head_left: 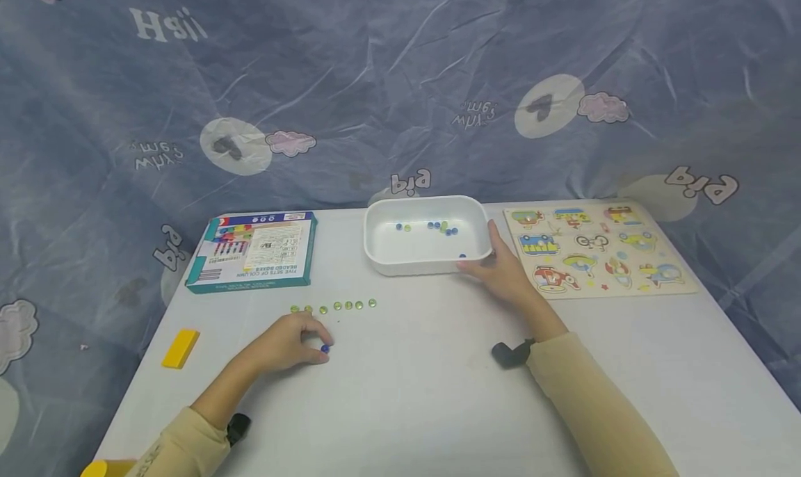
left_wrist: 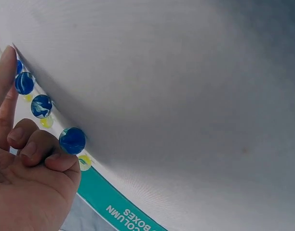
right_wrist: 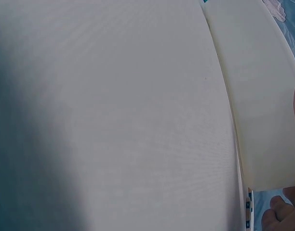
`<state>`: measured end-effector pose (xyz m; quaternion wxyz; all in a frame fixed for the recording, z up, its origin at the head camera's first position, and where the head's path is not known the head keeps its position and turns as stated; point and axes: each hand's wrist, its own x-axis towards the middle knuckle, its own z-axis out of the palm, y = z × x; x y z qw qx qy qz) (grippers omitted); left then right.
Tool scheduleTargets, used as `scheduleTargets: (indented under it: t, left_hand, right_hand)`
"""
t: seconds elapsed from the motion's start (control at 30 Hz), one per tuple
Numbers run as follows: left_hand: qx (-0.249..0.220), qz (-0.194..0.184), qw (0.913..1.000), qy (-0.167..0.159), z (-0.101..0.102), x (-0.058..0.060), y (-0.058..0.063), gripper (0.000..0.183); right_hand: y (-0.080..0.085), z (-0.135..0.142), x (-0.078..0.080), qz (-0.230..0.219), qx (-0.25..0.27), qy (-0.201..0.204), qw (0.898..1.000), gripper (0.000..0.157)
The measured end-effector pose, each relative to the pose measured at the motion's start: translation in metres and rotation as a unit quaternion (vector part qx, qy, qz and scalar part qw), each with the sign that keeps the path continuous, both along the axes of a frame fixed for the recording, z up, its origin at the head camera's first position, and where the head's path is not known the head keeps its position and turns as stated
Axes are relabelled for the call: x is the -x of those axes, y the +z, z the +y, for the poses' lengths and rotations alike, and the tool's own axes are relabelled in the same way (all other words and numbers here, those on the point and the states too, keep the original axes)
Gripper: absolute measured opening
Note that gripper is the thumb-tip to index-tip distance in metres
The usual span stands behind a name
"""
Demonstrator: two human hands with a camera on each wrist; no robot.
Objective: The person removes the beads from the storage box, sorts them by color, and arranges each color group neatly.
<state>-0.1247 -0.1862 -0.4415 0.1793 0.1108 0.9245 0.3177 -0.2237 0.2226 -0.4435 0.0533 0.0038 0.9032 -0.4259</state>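
Note:
My left hand (head_left: 284, 341) pinches a blue marble (head_left: 325, 349) between thumb and index finger, low over the white table. In the left wrist view, more blue marbles (left_wrist: 41, 106) stand in a line beside the curled fingers; the hand hides them in the head view. A row of yellow-green marbles (head_left: 348, 305) lies just beyond this hand. At the back, my right hand (head_left: 503, 272) grips the right end of a white rectangular tray (head_left: 409, 269), thumb at the near rim. Inside lie several blue marbles (head_left: 448, 232) and a few yellow-green ones (head_left: 407, 228).
A teal-edged boxed toy (head_left: 275, 254) lies at the back left, and a yellow block (head_left: 181, 348) sits near the left edge. Right of the tray is a wooden picture puzzle board (head_left: 601, 247). A yellow object (head_left: 106, 469) shows at the bottom left. Patterned cloth (head_left: 350, 101) hangs behind.

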Motion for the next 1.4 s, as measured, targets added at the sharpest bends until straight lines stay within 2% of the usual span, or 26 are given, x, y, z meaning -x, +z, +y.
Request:
scheduleTargets:
  t: [0.33, 0.53, 0.7, 0.97, 1.13, 1.23, 1.4]
  left_hand:
    - [-0.002, -0.006, 0.9999, 0.011, 0.002, -0.001, 0.003, 0.03]
    - [0.0, 0.0, 1.0, -0.003, 0.005, -0.001, 0.012, 0.035]
    - [-0.006, 0.008, 0.9998, -0.019, 0.008, 0.004, 0.025, 0.037]
    - [-0.036, 0.061, 0.9969, -0.035, 0.016, 0.021, 0.054, 0.039]
    - [-0.058, 0.102, 0.9923, -0.04, 0.024, 0.034, 0.064, 0.031]
    - [-0.069, 0.132, 0.9877, -0.049, 0.032, 0.047, 0.07, 0.03]
    - [-0.07, 0.144, 0.9847, -0.068, 0.05, 0.077, 0.081, 0.032]
  right_hand:
    - [0.003, -0.001, -0.002, -0.002, -0.002, -0.001, 1.0, 0.115]
    - [0.003, -0.001, -0.003, -0.002, -0.001, 0.0, 1.0, 0.114]
    - [0.001, 0.0, -0.002, -0.003, -0.001, 0.001, 1.0, 0.114]
    - [0.003, 0.0, -0.002, -0.004, -0.001, 0.001, 1.0, 0.117]
    - [0.003, 0.0, -0.001, 0.002, -0.002, 0.002, 1.0, 0.117]
    - [0.003, 0.0, -0.001, 0.01, -0.002, 0.005, 1.0, 0.117]
    - [0.004, -0.001, -0.003, 0.011, 0.001, 0.006, 1.0, 0.116]
